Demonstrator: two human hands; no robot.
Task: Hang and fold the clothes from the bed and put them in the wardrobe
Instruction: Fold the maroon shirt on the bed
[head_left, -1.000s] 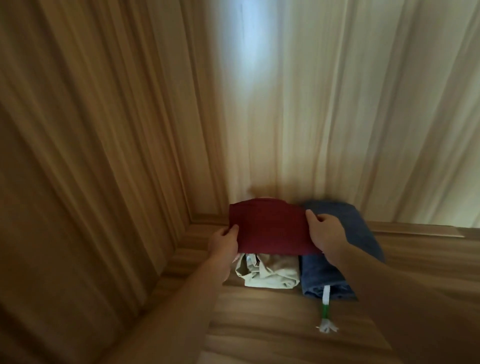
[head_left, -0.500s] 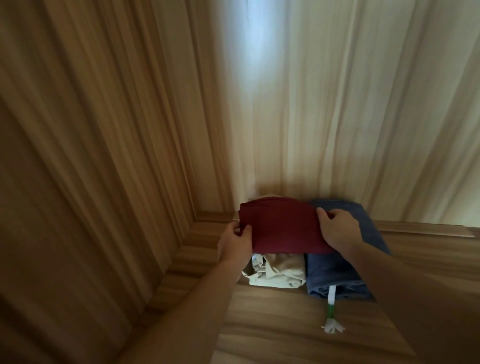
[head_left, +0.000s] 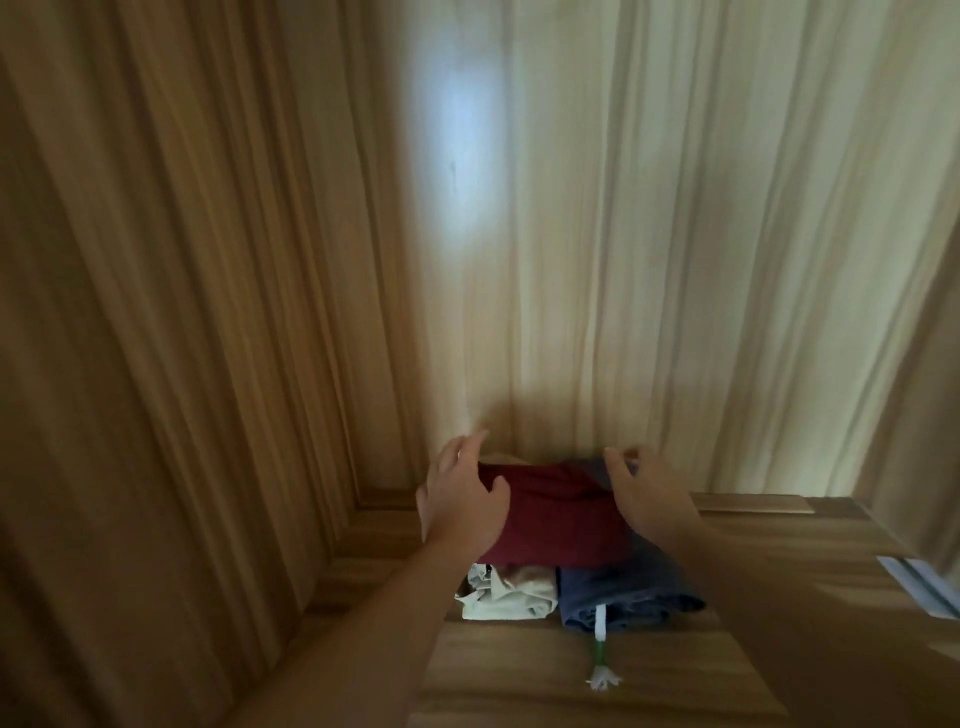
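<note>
A folded dark red garment (head_left: 558, 519) lies in the wardrobe, on top of a folded cream garment (head_left: 506, 592) and a folded blue garment (head_left: 628, 587). My left hand (head_left: 460, 501) rests at the red garment's left end, thumb on the cloth and fingers spread and raised. At its right end is my right hand (head_left: 649, 493), fingers apart and curved over the far edge. Neither hand grips the cloth. A white and green drawstring (head_left: 601, 649) hangs from the blue garment onto the shelf.
The wooden shelf (head_left: 571, 691) runs toward me in front of the stack. The wardrobe's back panel (head_left: 571, 260) stands just behind the clothes, and its left side wall (head_left: 156, 364) is close by. A wooden panel edge (head_left: 914, 467) and a pale rail (head_left: 917, 584) are at the right.
Both hands carried the red garment further in and laid it on the cream and blue stack. Their pinch on its ends has let go and the fingers have spread.
</note>
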